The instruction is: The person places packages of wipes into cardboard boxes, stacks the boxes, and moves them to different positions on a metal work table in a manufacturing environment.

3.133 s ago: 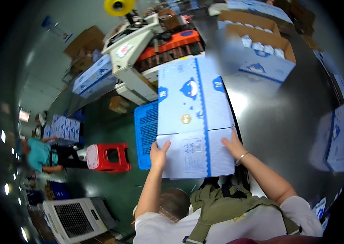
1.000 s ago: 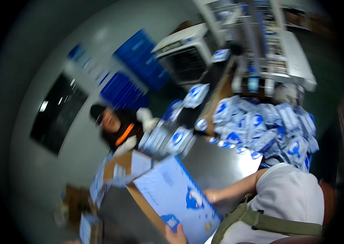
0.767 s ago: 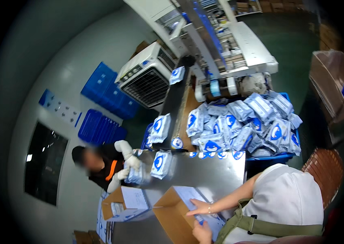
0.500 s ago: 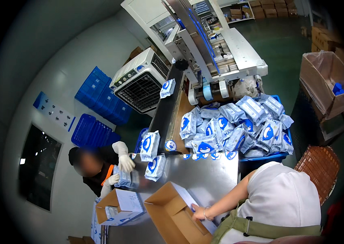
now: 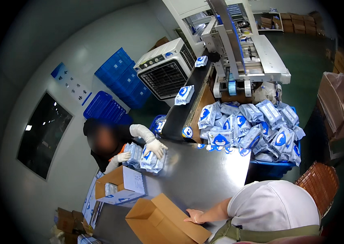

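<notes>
My right hand, wearing a bracelet, reaches in from the lower right. Its fingers bend over the edge of an open brown cardboard box that sits tilted on the metal table. My left hand is outside the picture. Across the table, a person in white gloves presses several blue-and-white soft packs together, one gloved hand on top and the other at their side. Before that person stands a white-sided carton with a pack inside.
A black conveyor belt carries packs to the table. Beyond the table's far right corner, a blue crate overflows with packs. A metal machine stands behind, and a wicker chair back is at the right.
My view has shifted, and the box has slid toward the lower left and turned under my right hand. The co-worker has gathered packs from the belt's end. More packs have come along the belt.
</notes>
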Demonstrator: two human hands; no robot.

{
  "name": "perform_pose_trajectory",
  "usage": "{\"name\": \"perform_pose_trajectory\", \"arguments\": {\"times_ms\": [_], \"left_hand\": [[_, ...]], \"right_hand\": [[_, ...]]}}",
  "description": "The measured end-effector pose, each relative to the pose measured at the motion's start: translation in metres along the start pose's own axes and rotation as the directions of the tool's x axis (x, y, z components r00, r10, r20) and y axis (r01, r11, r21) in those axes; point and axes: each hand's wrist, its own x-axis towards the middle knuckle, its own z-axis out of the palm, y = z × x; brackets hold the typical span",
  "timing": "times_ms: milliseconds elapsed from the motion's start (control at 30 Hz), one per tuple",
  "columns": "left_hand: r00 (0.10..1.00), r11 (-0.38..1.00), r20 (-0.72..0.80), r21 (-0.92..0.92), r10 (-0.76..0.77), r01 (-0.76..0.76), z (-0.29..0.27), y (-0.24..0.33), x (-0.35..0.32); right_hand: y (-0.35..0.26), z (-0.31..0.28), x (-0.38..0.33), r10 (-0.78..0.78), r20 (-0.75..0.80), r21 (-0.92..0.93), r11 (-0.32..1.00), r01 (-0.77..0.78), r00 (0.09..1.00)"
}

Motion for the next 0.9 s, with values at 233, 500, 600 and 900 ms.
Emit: {"name": "perform_pose_trajectory", "arguments": {"times_ms": [233,500,600,900], "left_hand": [[0.972,0.619,0.134,-0.752,-0.194,0.227,0.026,-0.091,0.016],[0.807,0.802,-0.125,0.102,-0.577,0.589,-0.016,-0.127,-0.029],[0.781,0.788,-0.155,0.023,-0.605,0.615,-0.027,-0.120,-0.038],[0.718,0.722,-0.085,-0.019,-0.690,0.692,-0.025,-0.141,-0.034]], "right_hand": [[-0.115,-0.103,0.022,-0.269,-0.086,0.573,0.774,0.268,0.959],[-0.273,-0.223,-0.209,-0.966,-0.171,0.809,-0.250,-0.532,0.193],[-0.275,-0.219,-0.240,-0.933,-0.317,0.774,-0.359,-0.521,0.172],[-0.274,-0.247,-0.237,-0.921,-0.288,0.758,-0.387,-0.525,0.263]]}}
